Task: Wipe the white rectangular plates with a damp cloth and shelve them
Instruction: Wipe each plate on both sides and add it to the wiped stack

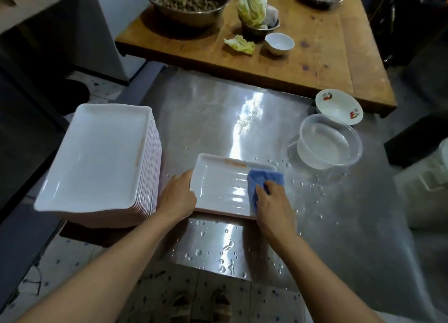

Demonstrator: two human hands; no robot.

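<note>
While the left hand [178, 196] grips the near-left edge of a white rectangular plate [223, 186] lying on the wet steel worktop [266, 118], the right hand [272, 207] presses a blue cloth [260, 180] onto its right end, hiding that corner. Just left stands a plate stack [101, 162]; its lower plates show only as edges.

head-worn view, steeply down, close over steel counter [315, 201]

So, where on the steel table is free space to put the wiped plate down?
Free: the steel table beyond the plate, between the plate stack and the clear tub; also the wet strip at the near edge. Crowded: the right side, with tub and patterned bowl.
</note>
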